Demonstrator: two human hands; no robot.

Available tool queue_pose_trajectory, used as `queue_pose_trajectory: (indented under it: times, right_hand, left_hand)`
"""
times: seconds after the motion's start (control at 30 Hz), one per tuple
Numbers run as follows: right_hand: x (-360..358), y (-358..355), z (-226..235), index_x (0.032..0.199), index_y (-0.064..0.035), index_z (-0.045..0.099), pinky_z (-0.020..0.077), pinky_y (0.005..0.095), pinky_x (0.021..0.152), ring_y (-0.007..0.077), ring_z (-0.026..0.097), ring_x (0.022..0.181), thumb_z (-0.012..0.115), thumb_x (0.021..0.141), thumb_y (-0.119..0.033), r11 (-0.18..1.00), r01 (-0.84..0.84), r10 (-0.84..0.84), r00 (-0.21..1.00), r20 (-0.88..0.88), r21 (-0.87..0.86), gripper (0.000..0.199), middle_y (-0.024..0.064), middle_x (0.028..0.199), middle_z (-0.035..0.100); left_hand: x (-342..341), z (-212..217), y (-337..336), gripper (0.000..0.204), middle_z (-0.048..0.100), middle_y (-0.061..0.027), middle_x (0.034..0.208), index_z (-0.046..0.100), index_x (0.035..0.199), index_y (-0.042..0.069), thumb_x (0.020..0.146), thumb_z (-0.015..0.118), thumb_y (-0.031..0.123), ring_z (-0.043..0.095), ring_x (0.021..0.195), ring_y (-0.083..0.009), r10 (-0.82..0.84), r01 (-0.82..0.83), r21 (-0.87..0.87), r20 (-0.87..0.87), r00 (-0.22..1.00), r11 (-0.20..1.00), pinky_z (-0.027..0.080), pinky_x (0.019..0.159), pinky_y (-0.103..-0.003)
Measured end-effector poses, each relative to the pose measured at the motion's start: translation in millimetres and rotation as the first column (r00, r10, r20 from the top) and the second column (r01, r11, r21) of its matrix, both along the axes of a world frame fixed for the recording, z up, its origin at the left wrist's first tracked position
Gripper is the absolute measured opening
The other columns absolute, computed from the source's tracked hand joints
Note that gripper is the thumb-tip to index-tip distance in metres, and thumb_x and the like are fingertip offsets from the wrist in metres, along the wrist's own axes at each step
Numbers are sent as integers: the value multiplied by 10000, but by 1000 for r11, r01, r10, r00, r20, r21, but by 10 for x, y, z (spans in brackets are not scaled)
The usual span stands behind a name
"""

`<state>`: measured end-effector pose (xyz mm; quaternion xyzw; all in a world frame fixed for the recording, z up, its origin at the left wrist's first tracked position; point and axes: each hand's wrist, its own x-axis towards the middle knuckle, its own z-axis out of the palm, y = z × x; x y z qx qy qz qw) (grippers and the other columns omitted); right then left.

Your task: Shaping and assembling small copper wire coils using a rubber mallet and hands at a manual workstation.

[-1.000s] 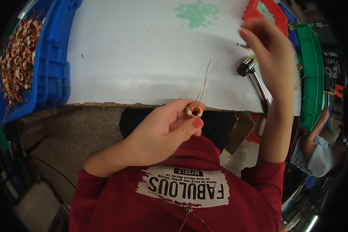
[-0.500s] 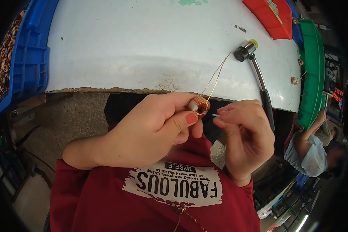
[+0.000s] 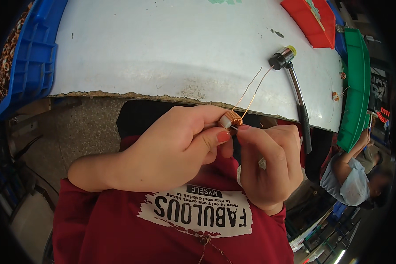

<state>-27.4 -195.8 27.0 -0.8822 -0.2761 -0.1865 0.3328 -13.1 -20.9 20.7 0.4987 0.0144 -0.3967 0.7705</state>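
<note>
The left hand (image 3: 171,149) is closed around a small copper coil (image 3: 231,119), pinching it between thumb and fingertips just below the near edge of the desk (image 3: 163,53). The right hand (image 3: 268,163) sits at about 4 o'clock from the coil, its fingertips meeting the coil's underside, so it is also closed in a light pinch; the left hand carries the main grip. Two thin wire leads (image 3: 254,88) rise from the coil toward 1 o'clock, running side by side over the desk edge, and that is the long axis here. Their tips end near the head of a hammer (image 3: 282,58), which lies on the desk with its handle pointing to 5 o'clock. A blue crate (image 3: 26,61) stands at 9 o'clock, a red tray (image 3: 310,20) and a green bin (image 3: 354,88) at 2 o'clock.
</note>
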Motion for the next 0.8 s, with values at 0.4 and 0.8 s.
queue_pose_trajectory:
  times: [0.4,0.8]
  right_hand:
    - [15,58,-47,906,27,680,416,236,519,146,472,611,690,612,31,991,16,-5,996,85,-130,293,70,767,603]
    - [-61,-95,-44,998,15,633,455,243,645,181,537,694,622,761,44,858,350,-233,918,-322,375,239,108,810,636]
  left_hand:
    - [-32,-27,6,262,542,-33,767,517,1191,-37,952,411,-24,382,596,-43,-11,-4,104,139,990,995,316,520,-133]
    - [-93,-28,-70,249,587,-58,747,513,1166,-66,929,477,6,409,554,-55,241,-225,-87,281,929,970,332,513,-146]
